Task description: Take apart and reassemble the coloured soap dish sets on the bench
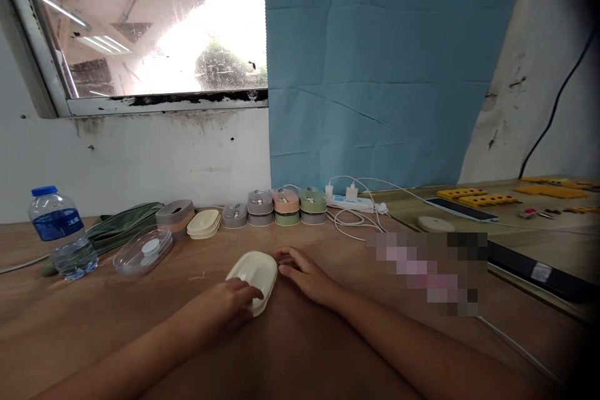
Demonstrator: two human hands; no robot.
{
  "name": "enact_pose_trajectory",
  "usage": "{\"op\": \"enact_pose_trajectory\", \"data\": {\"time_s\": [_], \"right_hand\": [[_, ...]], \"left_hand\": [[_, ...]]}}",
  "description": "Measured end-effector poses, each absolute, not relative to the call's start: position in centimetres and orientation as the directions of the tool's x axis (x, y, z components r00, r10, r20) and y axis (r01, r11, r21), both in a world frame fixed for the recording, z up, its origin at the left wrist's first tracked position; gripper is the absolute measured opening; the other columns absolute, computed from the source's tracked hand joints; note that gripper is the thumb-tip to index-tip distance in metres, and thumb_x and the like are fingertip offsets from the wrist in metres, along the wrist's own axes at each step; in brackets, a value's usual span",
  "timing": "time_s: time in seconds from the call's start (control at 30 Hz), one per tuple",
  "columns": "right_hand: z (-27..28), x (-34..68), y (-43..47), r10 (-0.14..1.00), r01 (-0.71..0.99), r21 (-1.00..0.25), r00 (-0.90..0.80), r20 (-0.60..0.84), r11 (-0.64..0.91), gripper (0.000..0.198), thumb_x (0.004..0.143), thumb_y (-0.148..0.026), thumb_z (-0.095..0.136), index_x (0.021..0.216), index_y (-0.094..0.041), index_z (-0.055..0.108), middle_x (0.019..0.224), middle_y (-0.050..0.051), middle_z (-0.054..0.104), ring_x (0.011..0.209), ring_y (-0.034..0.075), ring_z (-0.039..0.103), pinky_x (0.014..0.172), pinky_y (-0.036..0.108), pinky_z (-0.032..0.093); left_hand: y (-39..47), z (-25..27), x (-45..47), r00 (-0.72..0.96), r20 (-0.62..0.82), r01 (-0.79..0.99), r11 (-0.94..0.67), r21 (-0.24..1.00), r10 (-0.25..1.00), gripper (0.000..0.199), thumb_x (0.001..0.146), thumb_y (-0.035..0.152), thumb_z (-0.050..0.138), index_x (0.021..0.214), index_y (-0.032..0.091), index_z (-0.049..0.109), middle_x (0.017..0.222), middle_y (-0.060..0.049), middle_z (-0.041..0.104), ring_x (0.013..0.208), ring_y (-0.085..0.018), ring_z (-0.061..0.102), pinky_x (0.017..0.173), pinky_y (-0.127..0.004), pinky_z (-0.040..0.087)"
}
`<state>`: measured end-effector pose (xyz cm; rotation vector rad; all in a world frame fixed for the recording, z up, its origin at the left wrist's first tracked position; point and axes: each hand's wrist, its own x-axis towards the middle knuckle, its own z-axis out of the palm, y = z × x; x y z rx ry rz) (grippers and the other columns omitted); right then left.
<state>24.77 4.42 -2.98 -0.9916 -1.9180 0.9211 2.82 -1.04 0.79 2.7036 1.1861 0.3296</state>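
Observation:
A cream oval plastic piece [257,270], like a shallow box lid or tray, lies at the middle of the table in front of me. My left hand [237,301] grips its near left edge, with a finger bent over the top; the thumb is hidden. By its right edge is my right hand [307,275], thumb and fingers apart, with the fingertips at or just beside the rim. I cannot tell whether they touch it. Further back, a small stack of similar cream pieces [204,224] sits on the table.
Small oval boxes [285,200] in grey, pink and green line the wall. To the left are a water bottle [63,234], a clear plastic tray [140,253], a grey-brown box [175,219] and a green bag [124,225]. Rightward lie a power strip [351,202], cables and phones.

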Motion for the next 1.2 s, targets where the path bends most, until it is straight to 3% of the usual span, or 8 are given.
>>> {"op": "enact_pose_trajectory", "data": {"time_s": [0.13,0.3,0.47,0.67,0.97,1.07,1.2], "right_hand": [[-3.2,24.7,4.9,0.917,0.339,-0.882,-0.340,0.211,0.329,0.024,0.075,-0.017,0.049,0.100,-0.017,0.050,0.087,0.003,0.056,0.081,0.015,0.053,0.075,0.030,0.043],[-3.2,24.6,4.3,0.843,0.508,-0.680,-0.405,0.353,0.529,0.019,0.067,-0.009,0.051,0.082,-0.018,0.057,0.085,0.002,0.054,0.080,0.015,0.050,0.071,0.027,0.040],[-2.9,24.6,3.5,0.742,0.529,-0.530,-0.559,0.369,0.662,0.018,0.068,-0.006,0.048,0.077,-0.018,0.056,0.080,0.001,0.053,0.076,0.013,0.049,0.069,0.025,0.039],[-2.7,24.6,3.5,0.743,0.523,-0.540,-0.563,0.362,0.659,0.017,0.068,-0.006,0.048,0.077,-0.018,0.056,0.080,0.002,0.053,0.078,0.014,0.050,0.068,0.024,0.040],[-2.8,24.6,3.6,0.738,0.527,-0.527,-0.568,0.365,0.667,0.017,0.068,-0.006,0.049,0.077,-0.018,0.057,0.080,0.001,0.053,0.077,0.014,0.050,0.068,0.024,0.040],[-2.7,24.6,3.6,0.740,0.530,-0.527,-0.568,0.360,0.664,0.017,0.068,-0.006,0.049,0.077,-0.018,0.056,0.081,0.001,0.053,0.077,0.014,0.050,0.069,0.024,0.040],[-2.8,24.7,3.7,0.739,0.530,-0.528,-0.570,0.358,0.664,0.017,0.068,-0.006,0.049,0.077,-0.018,0.056,0.081,0.001,0.053,0.078,0.014,0.050,0.068,0.024,0.039]], "left_hand": [[2.6,3.4,-0.1,0.594,0.274,0.743,-0.647,0.172,0.756,0.017,0.081,0.029,0.042,0.082,0.026,0.058,0.083,-0.001,0.061,0.076,-0.016,0.056,0.067,-0.023,0.040],[9.4,4.8,-4.4,0.310,0.507,0.911,-0.404,0.083,0.804,0.018,0.080,0.031,0.041,0.071,0.020,0.052,0.071,-0.001,0.057,0.065,-0.015,0.051,0.061,-0.023,0.036],[14.5,3.4,-6.8,0.284,0.459,0.940,-0.338,0.037,0.841,0.015,0.077,0.026,0.042,0.068,0.018,0.050,0.064,0.000,0.054,0.062,-0.014,0.049,0.058,-0.022,0.031],[16.4,1.5,-7.6,0.259,0.394,0.951,-0.303,0.053,0.882,0.010,0.072,0.021,0.043,0.066,0.018,0.050,0.065,0.000,0.055,0.064,-0.014,0.051,0.060,-0.022,0.032],[16.4,1.0,-7.7,0.190,0.386,0.972,-0.229,0.056,0.903,0.019,0.070,0.027,0.046,0.086,0.019,0.053,0.079,-0.004,0.061,0.072,-0.017,0.057,0.065,-0.025,0.038],[16.3,1.3,-6.7,0.181,0.405,0.977,-0.211,0.029,0.896,0.028,0.070,0.036,0.049,0.090,0.018,0.054,0.088,-0.008,0.063,0.083,-0.022,0.056,0.076,-0.032,0.037],[16.6,1.1,-3.9,0.187,0.467,0.977,-0.211,0.000,0.864,0.037,0.075,0.034,0.042,0.106,0.016,0.051,0.114,-0.014,0.054,0.106,-0.029,0.046,0.092,-0.044,0.024]]}}
